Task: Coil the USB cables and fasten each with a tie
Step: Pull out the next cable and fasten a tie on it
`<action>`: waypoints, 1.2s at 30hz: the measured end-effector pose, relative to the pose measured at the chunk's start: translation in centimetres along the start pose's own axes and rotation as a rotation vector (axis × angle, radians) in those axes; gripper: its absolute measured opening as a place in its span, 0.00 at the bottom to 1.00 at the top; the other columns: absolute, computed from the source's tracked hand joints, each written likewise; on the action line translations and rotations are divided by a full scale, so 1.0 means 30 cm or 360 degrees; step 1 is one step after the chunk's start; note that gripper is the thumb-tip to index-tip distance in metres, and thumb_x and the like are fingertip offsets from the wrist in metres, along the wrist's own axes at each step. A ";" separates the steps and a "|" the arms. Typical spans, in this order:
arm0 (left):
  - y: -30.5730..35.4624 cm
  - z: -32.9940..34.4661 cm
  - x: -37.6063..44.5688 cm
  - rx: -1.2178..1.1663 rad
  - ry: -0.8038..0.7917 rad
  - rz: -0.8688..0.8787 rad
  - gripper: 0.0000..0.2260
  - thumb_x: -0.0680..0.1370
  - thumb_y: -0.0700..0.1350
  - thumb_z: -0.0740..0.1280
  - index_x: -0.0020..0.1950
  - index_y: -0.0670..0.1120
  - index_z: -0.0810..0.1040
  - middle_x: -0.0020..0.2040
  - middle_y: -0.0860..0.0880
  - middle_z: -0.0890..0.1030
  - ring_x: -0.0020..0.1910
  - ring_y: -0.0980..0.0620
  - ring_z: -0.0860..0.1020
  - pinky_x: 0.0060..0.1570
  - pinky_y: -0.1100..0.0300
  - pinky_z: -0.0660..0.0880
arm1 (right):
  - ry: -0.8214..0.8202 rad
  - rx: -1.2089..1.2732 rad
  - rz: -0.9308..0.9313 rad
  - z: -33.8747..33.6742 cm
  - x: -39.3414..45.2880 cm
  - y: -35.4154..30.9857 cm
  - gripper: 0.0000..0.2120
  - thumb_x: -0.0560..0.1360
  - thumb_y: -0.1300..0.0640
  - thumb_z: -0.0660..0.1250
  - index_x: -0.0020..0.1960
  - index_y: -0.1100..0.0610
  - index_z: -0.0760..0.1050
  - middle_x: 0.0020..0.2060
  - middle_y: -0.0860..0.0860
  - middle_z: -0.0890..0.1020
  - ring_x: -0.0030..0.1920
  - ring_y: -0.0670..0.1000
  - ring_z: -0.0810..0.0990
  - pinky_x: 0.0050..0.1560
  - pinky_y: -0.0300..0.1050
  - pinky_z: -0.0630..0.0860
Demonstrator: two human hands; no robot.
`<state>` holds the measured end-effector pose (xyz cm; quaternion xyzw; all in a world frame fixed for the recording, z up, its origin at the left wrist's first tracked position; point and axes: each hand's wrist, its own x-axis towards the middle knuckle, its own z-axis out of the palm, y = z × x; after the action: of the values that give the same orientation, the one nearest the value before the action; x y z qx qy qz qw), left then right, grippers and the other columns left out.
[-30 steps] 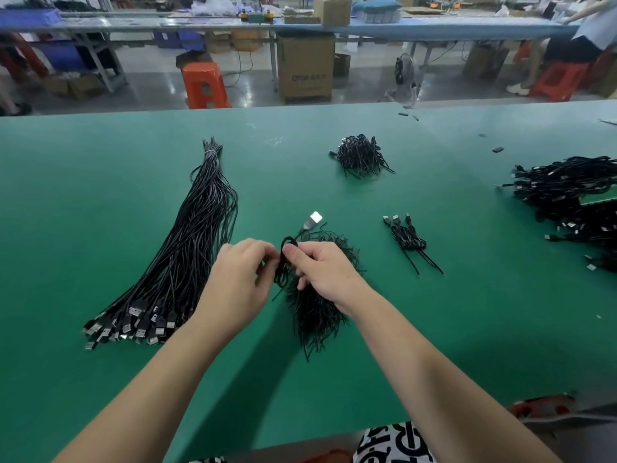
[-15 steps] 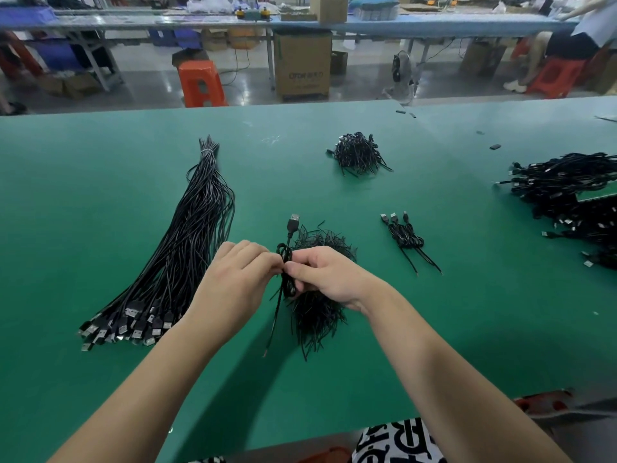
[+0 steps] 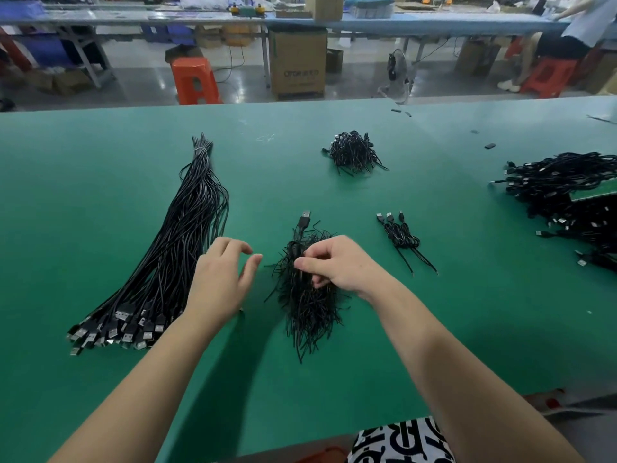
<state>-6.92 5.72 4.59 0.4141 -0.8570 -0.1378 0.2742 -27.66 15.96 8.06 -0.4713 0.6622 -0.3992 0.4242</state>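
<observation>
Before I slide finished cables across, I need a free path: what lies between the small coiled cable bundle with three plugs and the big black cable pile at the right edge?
Bare green table, in the head view.

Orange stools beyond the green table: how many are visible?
2: one orange stool far left of centre, another far right under a seated person. Others may be hidden.

Green counter (image 3: 100, 182), black cables (image 3: 187, 235) with silver plug ends, black ties (image 3: 307, 305), orange stool (image 3: 195, 81), brown cardboard box (image 3: 298, 61), black-and-white patterned cloth (image 3: 400, 442), blue bench top (image 3: 434, 23) behind
</observation>
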 end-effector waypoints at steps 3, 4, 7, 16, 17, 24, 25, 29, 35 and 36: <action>-0.104 0.084 0.022 0.0371 -0.0235 -0.0222 0.19 0.83 0.51 0.61 0.69 0.41 0.73 0.67 0.41 0.74 0.64 0.42 0.73 0.62 0.46 0.69 | 0.0209 -0.0695 0.0172 -0.094 0.020 -0.012 0.13 0.76 0.45 0.72 0.36 0.49 0.80 0.30 0.50 0.83 0.32 0.49 0.82 0.39 0.46 0.82; -0.133 0.112 0.021 0.0467 -0.0340 -0.0278 0.21 0.83 0.52 0.59 0.72 0.41 0.69 0.71 0.40 0.70 0.69 0.42 0.69 0.66 0.46 0.66 | 0.0278 -0.0953 0.0218 -0.130 0.031 -0.011 0.16 0.76 0.42 0.71 0.34 0.49 0.78 0.28 0.49 0.82 0.31 0.49 0.81 0.36 0.44 0.79; -0.190 0.184 0.000 0.0631 -0.0517 -0.0322 0.24 0.83 0.54 0.55 0.77 0.44 0.63 0.78 0.39 0.61 0.78 0.44 0.58 0.75 0.46 0.56 | 0.0433 -0.1447 0.0461 -0.241 0.076 0.005 0.19 0.77 0.41 0.69 0.37 0.54 0.79 0.32 0.50 0.81 0.35 0.52 0.79 0.36 0.42 0.72; -0.213 0.223 -0.041 0.0664 -0.0326 -0.0279 0.25 0.78 0.53 0.53 0.69 0.45 0.76 0.71 0.44 0.75 0.74 0.46 0.68 0.76 0.47 0.59 | 0.0511 -0.1835 0.0884 -0.402 0.252 0.134 0.10 0.78 0.57 0.68 0.39 0.55 0.72 0.48 0.51 0.82 0.42 0.55 0.76 0.35 0.40 0.66; -0.213 0.226 -0.042 0.0664 -0.0313 -0.0276 0.26 0.77 0.53 0.53 0.69 0.44 0.77 0.70 0.44 0.76 0.73 0.46 0.69 0.75 0.47 0.59 | 0.0476 -0.1861 0.0898 -0.404 0.268 0.150 0.07 0.78 0.57 0.67 0.42 0.55 0.73 0.50 0.51 0.82 0.44 0.55 0.76 0.38 0.41 0.68; -0.225 0.238 -0.024 0.0705 -0.0364 -0.0269 0.25 0.77 0.58 0.53 0.66 0.46 0.75 0.70 0.44 0.74 0.73 0.45 0.67 0.75 0.46 0.58 | 0.0481 -0.1809 0.0846 -0.394 0.345 0.256 0.07 0.78 0.58 0.69 0.55 0.56 0.78 0.55 0.53 0.82 0.46 0.56 0.76 0.43 0.45 0.72; -0.225 0.239 -0.023 0.0710 -0.0368 -0.0266 0.25 0.76 0.58 0.53 0.66 0.46 0.74 0.70 0.44 0.73 0.73 0.45 0.67 0.74 0.46 0.58 | 0.0519 -0.1803 0.0836 -0.399 0.347 0.269 0.03 0.78 0.58 0.69 0.47 0.57 0.76 0.54 0.54 0.82 0.44 0.56 0.76 0.42 0.45 0.72; -0.225 0.240 -0.018 0.0696 -0.0334 -0.0263 0.23 0.76 0.58 0.54 0.64 0.47 0.75 0.67 0.45 0.74 0.71 0.45 0.67 0.73 0.46 0.59 | 0.0617 -0.1760 0.0838 -0.424 0.363 0.306 0.15 0.77 0.58 0.70 0.38 0.55 0.64 0.41 0.51 0.76 0.43 0.57 0.74 0.39 0.45 0.70; -0.221 0.235 -0.018 0.0669 -0.0345 -0.0259 0.23 0.78 0.55 0.51 0.65 0.46 0.74 0.68 0.45 0.73 0.73 0.45 0.66 0.74 0.46 0.57 | 0.0696 -0.1656 0.0824 -0.448 0.351 0.313 0.10 0.77 0.56 0.71 0.42 0.57 0.71 0.41 0.52 0.78 0.42 0.57 0.75 0.36 0.43 0.67; -0.220 0.235 -0.017 0.0672 -0.0356 -0.0264 0.22 0.78 0.55 0.52 0.66 0.47 0.73 0.69 0.45 0.72 0.73 0.45 0.65 0.75 0.46 0.57 | 0.0700 -0.1689 0.0828 -0.448 0.344 0.312 0.07 0.77 0.56 0.70 0.45 0.57 0.74 0.41 0.51 0.77 0.42 0.57 0.75 0.37 0.43 0.68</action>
<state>-6.59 2.11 -4.38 0.5132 -0.8548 -0.0226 0.0729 -44.97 9.98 1.78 -0.3480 0.9348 0.0125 0.0698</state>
